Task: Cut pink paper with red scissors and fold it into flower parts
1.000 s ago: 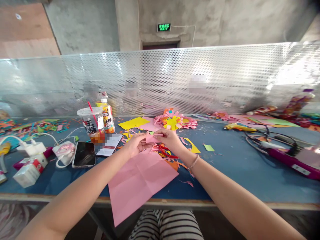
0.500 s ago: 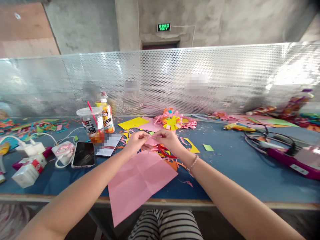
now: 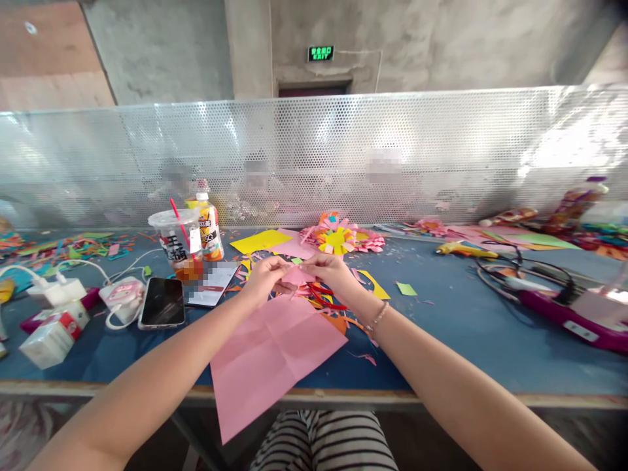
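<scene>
At table left, phone and lidded cup unmoved. Mid-table, left hand and right hand, fingertips pinched shut on a small pink paper piece, have drawn slightly closer than a second ago; piece looks narrower, so folding is progressing. Large pink sheet lies below, overhanging table edge. Paper flower beyond, glue gun right.

Blue table, pink sheet, phone
</scene>
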{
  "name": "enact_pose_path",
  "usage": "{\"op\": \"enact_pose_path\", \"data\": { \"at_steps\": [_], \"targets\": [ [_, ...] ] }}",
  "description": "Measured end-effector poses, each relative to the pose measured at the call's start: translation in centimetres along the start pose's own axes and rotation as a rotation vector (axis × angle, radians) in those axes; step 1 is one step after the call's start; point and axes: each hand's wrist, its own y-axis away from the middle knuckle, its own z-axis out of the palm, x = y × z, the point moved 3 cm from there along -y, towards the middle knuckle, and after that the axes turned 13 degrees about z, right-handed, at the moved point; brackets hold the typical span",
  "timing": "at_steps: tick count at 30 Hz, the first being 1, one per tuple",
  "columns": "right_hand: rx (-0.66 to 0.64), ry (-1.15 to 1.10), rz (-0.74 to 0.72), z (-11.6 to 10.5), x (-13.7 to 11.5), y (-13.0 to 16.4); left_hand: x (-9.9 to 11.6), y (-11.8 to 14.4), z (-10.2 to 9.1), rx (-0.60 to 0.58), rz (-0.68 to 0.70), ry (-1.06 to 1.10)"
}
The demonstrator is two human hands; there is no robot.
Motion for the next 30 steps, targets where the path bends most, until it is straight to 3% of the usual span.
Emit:
{"op": "enact_pose_path", "data": {
  "at_steps": [6, 12, 17, 22, 30],
  "targets": [
    [0.015, 0.147, -0.130, 0.2, -0.1, 0.0, -0.1, 0.1, 0.2, -0.012, 0.016, -0.013],
    [-0.005, 0.239, -0.166, 0.7, -0.3, 0.2, 0.3, 0.4, 0.6, -0.058, 0.033, -0.041],
    [0.053, 0.256, -0.127, 0.2, -0.5, 0.1, -0.1, 0.0, 0.3, -0.063, 0.003, -0.010],
    [0.042, 0.131, -0.044, -0.9, -0.7, -0.1, -0.1, -0.5, -0.3, -0.009, 0.007, 0.013],
    [0.067, 0.130, -0.033, -1.6, -0.3, -0.7, -0.2, -0.5, -0.4, 0.019, -0.019, 0.084]
  ]
}}
